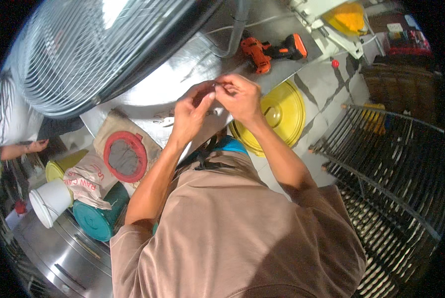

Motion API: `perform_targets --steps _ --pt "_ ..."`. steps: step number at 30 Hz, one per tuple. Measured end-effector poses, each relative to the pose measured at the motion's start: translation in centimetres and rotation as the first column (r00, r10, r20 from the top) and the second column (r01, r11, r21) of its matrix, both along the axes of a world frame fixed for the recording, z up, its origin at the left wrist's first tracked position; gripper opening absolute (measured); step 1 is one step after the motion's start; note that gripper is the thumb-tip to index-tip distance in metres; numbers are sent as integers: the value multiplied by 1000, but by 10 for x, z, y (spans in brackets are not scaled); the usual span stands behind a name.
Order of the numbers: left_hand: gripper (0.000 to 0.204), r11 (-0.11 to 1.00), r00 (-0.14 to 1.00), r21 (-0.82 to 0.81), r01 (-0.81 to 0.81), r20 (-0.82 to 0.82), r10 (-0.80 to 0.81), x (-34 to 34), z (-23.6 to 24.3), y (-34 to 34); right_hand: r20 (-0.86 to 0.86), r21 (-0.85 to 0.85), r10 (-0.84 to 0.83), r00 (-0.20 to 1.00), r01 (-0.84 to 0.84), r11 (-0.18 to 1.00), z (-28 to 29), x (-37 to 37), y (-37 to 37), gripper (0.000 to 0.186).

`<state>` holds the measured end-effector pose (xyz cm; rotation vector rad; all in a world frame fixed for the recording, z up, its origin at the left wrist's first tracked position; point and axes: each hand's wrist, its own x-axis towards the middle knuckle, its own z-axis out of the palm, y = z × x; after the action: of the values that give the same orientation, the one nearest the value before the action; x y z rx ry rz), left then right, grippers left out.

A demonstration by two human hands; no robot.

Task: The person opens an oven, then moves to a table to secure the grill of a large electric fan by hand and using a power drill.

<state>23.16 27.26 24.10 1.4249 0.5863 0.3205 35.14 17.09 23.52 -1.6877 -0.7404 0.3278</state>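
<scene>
My two hands meet over the edge of a shiny metal table (148,97), fingertips pinched together. My left hand (193,110) is closed, thumb pointing up toward the pinch. Across from it, my right hand (241,98) is also closed, its fingers curled inward. Between the fingertips there seems to be a small dark thing, too tiny to name. On the table beside my left hand lies a small silvery metal tool (167,120), its kind unclear. Beyond my right hand rests an orange-and-black cordless power tool (256,54).
A large wire-guarded fan (98,54) overhangs the table's left. A yellow round lid (288,116) sits below right, a dark slatted rack (381,184) farther right. Left are a red-rimmed cloth piece (142,158), a white bucket (51,201), a teal bucket (94,221) and another person's hand (37,145).
</scene>
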Motion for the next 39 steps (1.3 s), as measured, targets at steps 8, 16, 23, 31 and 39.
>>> perform_targets --steps 8,16,23,31,39 --pt "23 883 991 466 -45 -90 98 29 -45 34 104 -102 68 992 -58 993 -47 16 35 17" --pt "21 867 972 499 -21 -193 134 33 -52 37 -131 -296 57 990 -94 951 -65 28 42 26" --pt "20 797 974 601 -64 -138 182 36 -55 33 -188 -279 70 980 -122 953 -84 35 43 24" --pt "16 797 981 591 -128 -42 188 37 -57 34 -312 -145 75 947 -125 981 -96 36 43 31" --pt "11 803 983 594 -50 -112 143 24 -57 46 -615 111 152 774 -106 988 -92 37 43 23"
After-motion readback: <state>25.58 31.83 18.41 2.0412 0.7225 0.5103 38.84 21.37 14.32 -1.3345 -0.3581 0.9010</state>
